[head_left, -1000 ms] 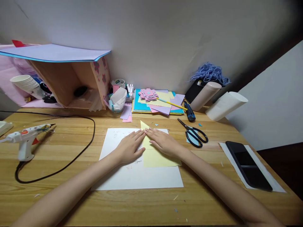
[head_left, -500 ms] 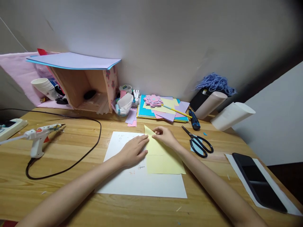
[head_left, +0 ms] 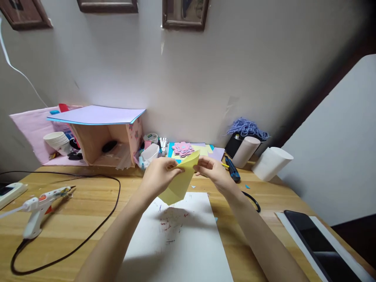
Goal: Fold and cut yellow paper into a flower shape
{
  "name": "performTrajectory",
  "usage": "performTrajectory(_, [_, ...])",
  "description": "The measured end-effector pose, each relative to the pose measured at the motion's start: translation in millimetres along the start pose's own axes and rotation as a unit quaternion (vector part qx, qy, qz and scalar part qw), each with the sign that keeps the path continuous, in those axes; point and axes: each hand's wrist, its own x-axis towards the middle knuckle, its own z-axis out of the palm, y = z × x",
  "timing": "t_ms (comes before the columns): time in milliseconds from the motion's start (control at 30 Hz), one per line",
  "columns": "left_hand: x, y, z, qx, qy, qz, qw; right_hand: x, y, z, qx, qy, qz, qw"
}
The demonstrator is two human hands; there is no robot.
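Note:
Above the desk I hold a folded sheet of yellow paper point(head_left: 179, 184) in both hands. My left hand point(head_left: 161, 174) pinches its left side near the top, thumb in front. At the upper right corner, my right hand point(head_left: 212, 172) has thumb and fingers closed on the sheet's edge. Beneath lies a white sheet point(head_left: 188, 243) with blue, red and dark ink marks, shaded by my hands. Scissors point(head_left: 255, 200) show only a black handle loop; my right forearm hides the rest.
On the left lies a glue gun point(head_left: 41, 205) with its black cord. Behind are an open cardboard box point(head_left: 136, 145), a pink layered paper flower point(head_left: 182, 149) on coloured paper, a blue cutter point(head_left: 232, 169) and paper rolls point(head_left: 273, 163). A phone point(head_left: 317, 243) lies at right.
The yellow paper has been lifted off the white sheet. My left hand, flat before, now pinches it, and my right hand still grips it. The view has tilted up, showing picture frames.

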Motion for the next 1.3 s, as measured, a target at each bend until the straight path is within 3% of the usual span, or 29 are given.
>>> performTrajectory(133, [-11.0,17.1,-9.5,0.085,0.007,0.009,0.996,-9.4,-14.8,-0.3,-0.017,0.068,-0.048,0.996])
performTrajectory(300, [-20.7,22.7,-12.1,0.087,-0.013,0.034,0.996,-18.5,-20.5,5.1,-0.005,0.062,-0.053,0.997])
performTrajectory(567, [-24.6,28.1,-7.4,0.05,0.018,0.043,0.998,-23.4,-18.7,16.1,0.017,0.066,-0.071,0.995])
performTrajectory(800, [-26.8,31.9,-6.5,0.056,0.046,0.053,0.996,-29.0,-26.3,14.3,0.025,0.118,-0.114,0.986])
performTrajectory(1300, [-25.2,33.7,0.4,0.066,0.052,0.056,0.995,-29.3,-31.0,11.8,0.038,0.118,-0.112,0.986])
